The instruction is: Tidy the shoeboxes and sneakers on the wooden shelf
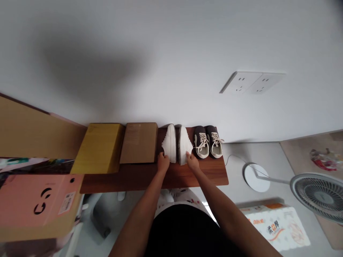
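Observation:
Two white sneakers lie on their sides, soles facing each other, on a reddish-brown wooden shelf (139, 181). My left hand (163, 162) grips the left white sneaker (169, 143) at its near end. Closed on the near end of the right white sneaker (184, 144) is my right hand (192, 161). A narrow gap separates the two soles. Just to the right stands a pair of dark sneakers with cream laces, the nearer one (201, 141) beside the other (215, 141). A brown cardboard box (139, 142) sits left of my left hand.
Left of the brown box is a yellow box (98, 148), with a pink box (40, 200) nearer me. A white wall with sockets (252, 82) rises behind the shelf. On the right are a standing fan (320, 196) and a white printed pack (278, 228) on the floor.

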A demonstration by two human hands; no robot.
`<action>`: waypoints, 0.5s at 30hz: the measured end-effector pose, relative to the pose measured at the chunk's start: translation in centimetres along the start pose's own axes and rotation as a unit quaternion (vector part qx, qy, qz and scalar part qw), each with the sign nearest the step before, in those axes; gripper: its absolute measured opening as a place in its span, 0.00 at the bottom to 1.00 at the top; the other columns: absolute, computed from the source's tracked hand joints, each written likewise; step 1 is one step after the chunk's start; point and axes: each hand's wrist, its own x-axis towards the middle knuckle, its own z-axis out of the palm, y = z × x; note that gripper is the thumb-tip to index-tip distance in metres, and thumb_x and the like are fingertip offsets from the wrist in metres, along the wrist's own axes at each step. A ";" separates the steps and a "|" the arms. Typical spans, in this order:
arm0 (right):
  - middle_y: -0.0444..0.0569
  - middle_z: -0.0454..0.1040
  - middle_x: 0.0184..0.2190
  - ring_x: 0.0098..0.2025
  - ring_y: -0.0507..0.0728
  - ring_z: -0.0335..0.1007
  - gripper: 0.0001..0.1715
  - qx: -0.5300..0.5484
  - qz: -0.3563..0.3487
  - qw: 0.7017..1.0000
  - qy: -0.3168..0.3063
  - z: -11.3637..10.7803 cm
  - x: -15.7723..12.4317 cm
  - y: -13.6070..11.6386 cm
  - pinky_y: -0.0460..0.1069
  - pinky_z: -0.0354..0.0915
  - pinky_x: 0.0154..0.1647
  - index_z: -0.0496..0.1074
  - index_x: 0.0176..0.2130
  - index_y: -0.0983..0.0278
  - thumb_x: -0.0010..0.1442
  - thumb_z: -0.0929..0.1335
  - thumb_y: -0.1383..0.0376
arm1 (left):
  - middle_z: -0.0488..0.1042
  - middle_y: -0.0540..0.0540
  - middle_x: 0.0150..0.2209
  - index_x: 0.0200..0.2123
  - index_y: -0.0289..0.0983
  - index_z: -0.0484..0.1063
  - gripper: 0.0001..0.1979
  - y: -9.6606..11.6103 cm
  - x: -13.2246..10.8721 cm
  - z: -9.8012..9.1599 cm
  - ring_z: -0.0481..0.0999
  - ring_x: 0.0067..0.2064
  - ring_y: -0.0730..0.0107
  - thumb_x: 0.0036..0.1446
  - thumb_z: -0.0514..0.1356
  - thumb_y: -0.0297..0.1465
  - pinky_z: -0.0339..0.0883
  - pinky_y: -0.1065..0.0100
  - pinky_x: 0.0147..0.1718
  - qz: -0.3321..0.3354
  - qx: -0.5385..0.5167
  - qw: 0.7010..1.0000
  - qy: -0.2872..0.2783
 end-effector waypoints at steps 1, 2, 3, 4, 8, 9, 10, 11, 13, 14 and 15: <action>0.59 0.78 0.41 0.48 0.63 0.75 0.33 -0.008 0.002 1.000 0.002 0.0 0.1 -0.3 0.53 0.68 0.46 0.73 0.43 0.65 0.71 0.51 0.48 | 0.73 0.31 0.51 0.54 0.31 0.68 0.21 0.3 -0.5 0.0 0.75 0.54 0.55 0.58 0.51 0.25 0.66 0.58 0.54 -0.003 0.005 1.000 0.021; 0.60 0.78 0.43 0.48 0.64 0.75 0.31 -0.010 0.005 1.000 0.008 0.0 0.1 -0.6 0.54 0.68 0.47 0.72 0.45 0.67 0.71 0.52 0.49 | 0.69 0.29 0.56 0.57 0.29 0.65 0.23 0.6 -1.0 0.1 0.73 0.57 0.54 0.57 0.51 0.25 0.65 0.57 0.56 -0.002 0.006 0.999 0.041; 0.62 0.77 0.44 0.49 0.65 0.75 0.30 -0.008 0.007 1.000 0.020 0.0 -0.1 -0.8 0.54 0.68 0.48 0.72 0.47 0.68 0.71 0.53 0.50 | 0.66 0.28 0.59 0.59 0.28 0.62 0.25 1.0 -1.6 0.2 0.71 0.59 0.53 0.57 0.51 0.24 0.64 0.56 0.57 0.007 0.004 0.998 0.059; 0.64 0.76 0.46 0.50 0.65 0.75 0.28 -0.003 0.004 0.999 0.037 0.0 -0.4 -0.9 0.54 0.68 0.48 0.70 0.49 0.69 0.70 0.55 0.52 | 0.62 0.27 0.61 0.61 0.28 0.60 0.28 1.3 -2.3 0.2 0.70 0.60 0.52 0.57 0.52 0.24 0.64 0.56 0.58 0.030 0.001 0.997 0.074; 0.64 0.69 0.56 0.52 0.63 0.73 0.26 0.026 -0.104 0.987 0.119 -1.6 -2.4 1.5 0.54 0.69 0.48 0.65 0.59 0.68 0.66 0.62 0.58 | 0.60 0.31 0.62 0.64 0.32 0.56 0.30 2.7 -5.0 1.5 0.66 0.62 0.55 0.56 0.52 0.21 0.64 0.55 0.59 0.179 -0.004 0.980 0.088; 0.63 0.68 0.58 0.54 0.63 0.72 0.27 0.032 -0.135 0.980 0.140 -2.4 -2.8 2.6 0.54 0.70 0.48 0.64 0.60 0.66 0.65 0.62 0.58 | 0.62 0.33 0.61 0.63 0.34 0.58 0.29 3.2 -5.6 2.3 0.67 0.62 0.56 0.57 0.51 0.21 0.64 0.55 0.59 0.213 -0.004 0.975 0.066; 0.62 0.67 0.59 0.55 0.63 0.71 0.27 0.034 -0.145 0.974 0.170 -3.4 -3.0 3.8 0.54 0.70 0.48 0.63 0.61 0.65 0.65 0.62 0.59 | 0.65 0.34 0.59 0.61 0.35 0.61 0.27 3.9 -6.2 3.4 0.67 0.61 0.57 0.58 0.51 0.21 0.64 0.56 0.59 0.243 -0.004 0.970 0.027; 0.63 0.66 0.60 0.56 0.64 0.70 0.28 0.028 -0.134 0.970 0.202 -4.5 -2.9 4.8 0.55 0.70 0.48 0.63 0.62 0.65 0.66 0.61 0.60 | 0.67 0.36 0.57 0.59 0.37 0.63 0.25 4.7 -6.7 4.8 0.68 0.60 0.59 0.58 0.51 0.21 0.64 0.56 0.59 0.270 -0.004 0.962 -0.023; 0.64 0.65 0.61 0.56 0.65 0.70 0.27 -0.010 -0.076 0.971 0.225 -6.7 -1.8 6.2 0.56 0.70 0.48 0.63 0.62 0.66 0.66 0.59 0.63 | 0.70 0.37 0.55 0.55 0.37 0.67 0.20 6.8 -7.3 8.1 0.70 0.59 0.60 0.60 0.52 0.22 0.65 0.57 0.59 0.306 -0.005 0.941 -0.144; 0.64 0.67 0.60 0.54 0.64 0.72 0.26 -0.038 -0.043 0.977 0.208 -7.7 -1.0 6.5 0.56 0.70 0.48 0.64 0.62 0.67 0.66 0.59 0.64 | 0.71 0.35 0.55 0.54 0.36 0.68 0.19 8.1 -7.5 9.8 0.70 0.59 0.59 0.60 0.54 0.23 0.64 0.57 0.59 0.304 0.000 0.935 -0.185; 0.65 0.70 0.57 0.51 0.64 0.74 0.25 -0.065 -0.012 0.982 0.179 -8.5 0.0 6.6 0.56 0.69 0.47 0.66 0.60 0.67 0.66 0.59 0.65 | 0.72 0.33 0.54 0.52 0.35 0.70 0.17 9.3 -7.5 11.4 0.71 0.59 0.56 0.60 0.55 0.24 0.64 0.56 0.59 0.280 0.017 0.937 -0.210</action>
